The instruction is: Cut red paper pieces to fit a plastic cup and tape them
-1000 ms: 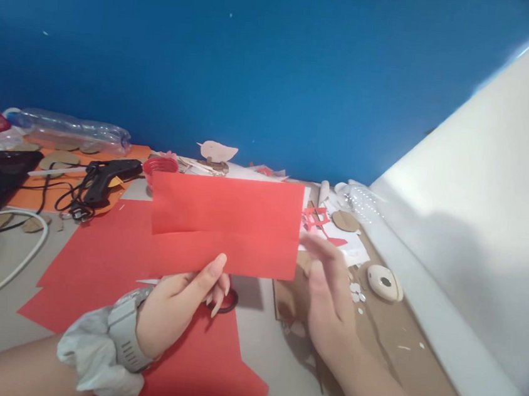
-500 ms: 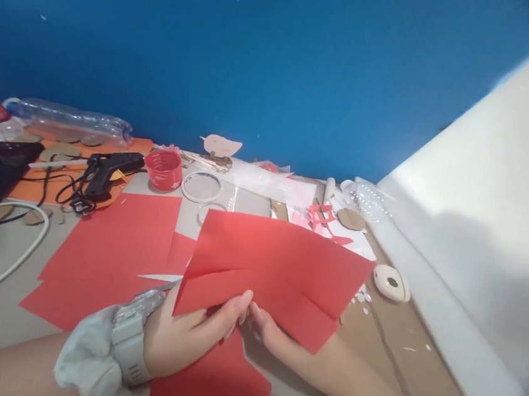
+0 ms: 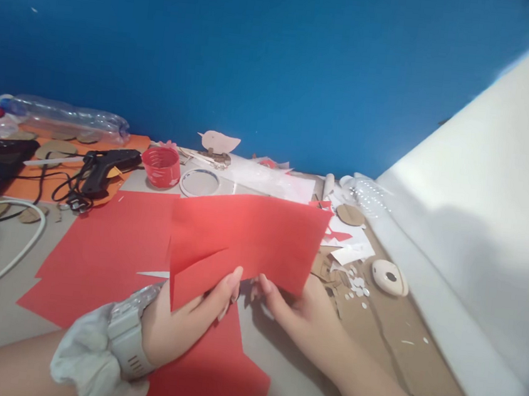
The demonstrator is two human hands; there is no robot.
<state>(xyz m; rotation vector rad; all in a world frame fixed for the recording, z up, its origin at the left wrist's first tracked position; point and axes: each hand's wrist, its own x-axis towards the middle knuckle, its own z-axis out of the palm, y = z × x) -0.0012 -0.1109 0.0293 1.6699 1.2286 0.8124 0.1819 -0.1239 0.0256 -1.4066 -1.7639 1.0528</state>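
A folded sheet of red paper (image 3: pixel 251 234) stands raised in front of me, with a crease across its lower left part. My left hand (image 3: pixel 199 317) grips its lower left edge, thumb on the near side and fingers mostly hidden behind. At the lower right edge, my right hand (image 3: pixel 291 305) has its thumb and curled fingers close together on the paper; the fingertips are partly hidden. Below the hands lie more red sheets (image 3: pixel 113 239). A pointed pale blade or strip (image 3: pixel 152 273) pokes out beside my left wrist.
A black glue gun (image 3: pixel 107 169) with cords lies at the left. Behind the paper are a red openwork ring (image 3: pixel 161 167), a tape roll (image 3: pixel 200 182) and a pink bird cutout (image 3: pixel 218 142). At right are white paper dots (image 3: pixel 358 285) and a white oval device (image 3: pixel 389 278) on cardboard (image 3: pixel 396 338).
The raised red paper has shifted left and its right side has swung, so it looks narrower. My right hand shows more from behind it, and the gap between my thumbs is wider.
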